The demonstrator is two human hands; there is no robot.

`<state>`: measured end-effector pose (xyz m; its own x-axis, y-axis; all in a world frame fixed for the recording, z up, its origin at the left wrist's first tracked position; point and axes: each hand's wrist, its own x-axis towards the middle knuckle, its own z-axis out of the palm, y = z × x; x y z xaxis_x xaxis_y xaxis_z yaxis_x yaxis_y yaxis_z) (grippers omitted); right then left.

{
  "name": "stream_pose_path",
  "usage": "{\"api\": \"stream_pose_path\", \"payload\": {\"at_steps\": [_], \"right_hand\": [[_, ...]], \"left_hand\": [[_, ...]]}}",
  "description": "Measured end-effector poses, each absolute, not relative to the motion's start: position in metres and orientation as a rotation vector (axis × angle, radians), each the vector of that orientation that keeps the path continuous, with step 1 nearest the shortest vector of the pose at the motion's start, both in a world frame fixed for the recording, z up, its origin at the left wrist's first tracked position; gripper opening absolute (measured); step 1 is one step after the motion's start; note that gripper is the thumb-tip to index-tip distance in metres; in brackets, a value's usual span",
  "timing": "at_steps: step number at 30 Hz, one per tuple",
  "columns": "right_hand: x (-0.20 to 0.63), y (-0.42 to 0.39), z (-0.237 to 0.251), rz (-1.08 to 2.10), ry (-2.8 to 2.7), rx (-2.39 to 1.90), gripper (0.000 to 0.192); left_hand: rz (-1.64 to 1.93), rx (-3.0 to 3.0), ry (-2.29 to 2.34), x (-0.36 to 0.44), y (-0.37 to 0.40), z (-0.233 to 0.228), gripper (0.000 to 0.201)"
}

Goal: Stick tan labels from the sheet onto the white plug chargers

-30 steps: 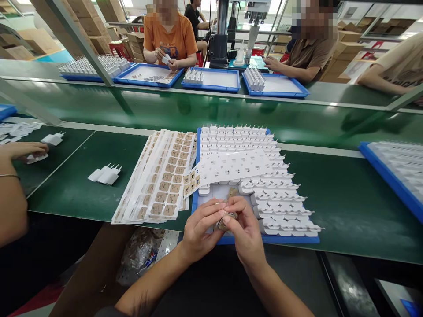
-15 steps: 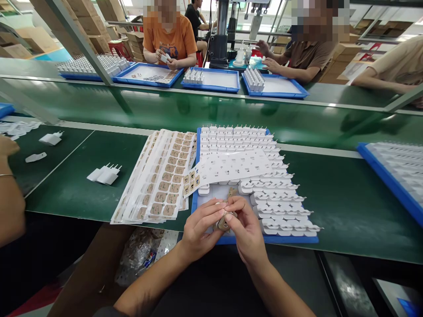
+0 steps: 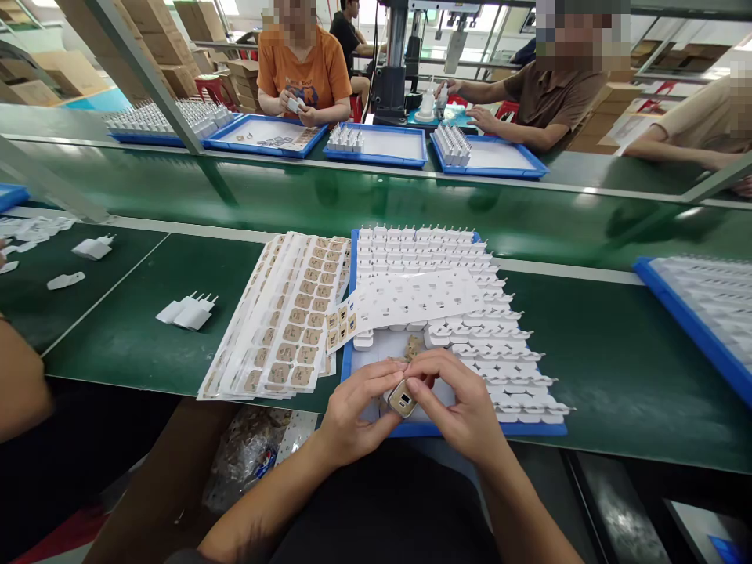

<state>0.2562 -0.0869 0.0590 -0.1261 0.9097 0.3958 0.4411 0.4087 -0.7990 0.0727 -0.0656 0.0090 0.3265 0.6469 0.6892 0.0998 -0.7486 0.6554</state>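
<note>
While the left hand [image 3: 358,415] pinches one white charger plug [image 3: 403,401] over the blue tray's [image 3: 499,428] near edge, the right hand's [image 3: 464,407] fingertips press its brown label. Most tray plugs [image 3: 470,329] look unlabelled; label sheets [image 3: 287,321] remain nearly full.

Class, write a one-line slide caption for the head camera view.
Both hands, left hand and right hand, pinch a small charger piece over a blue tray.

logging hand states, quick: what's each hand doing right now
Left hand: closed on the small charger, thumb and fingers pinching its left side.
Right hand: closed on the same charger, fingertips on its top and right side.
</note>
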Motion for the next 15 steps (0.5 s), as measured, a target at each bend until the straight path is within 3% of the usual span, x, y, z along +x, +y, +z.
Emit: {"api": "stream_pose_path", "payload": {"at_steps": [5,9,12,15], "right_hand": [[0.255,-0.091,0.052,0.185,-1.933,-1.039,0.022],[0.260,-0.106,0.050,0.284,-1.938,-0.916,0.024],[0.270,-0.106,0.048,0.309,-1.826,-1.091,0.021],[0.282,-0.095,0.041,0.063,-1.931,-1.395,0.025]], "left_hand": [[1.336,2.087,0.782,0.070,-0.068,0.010,0.049],[1.276,2.029,0.939,0.066,-0.064,0.012,0.040],[1.264,2.005,1.034,0.061,-0.061,0.013,0.039],[1.339,1.918,1.092,0.047,-0.059,0.011,0.043]]}}
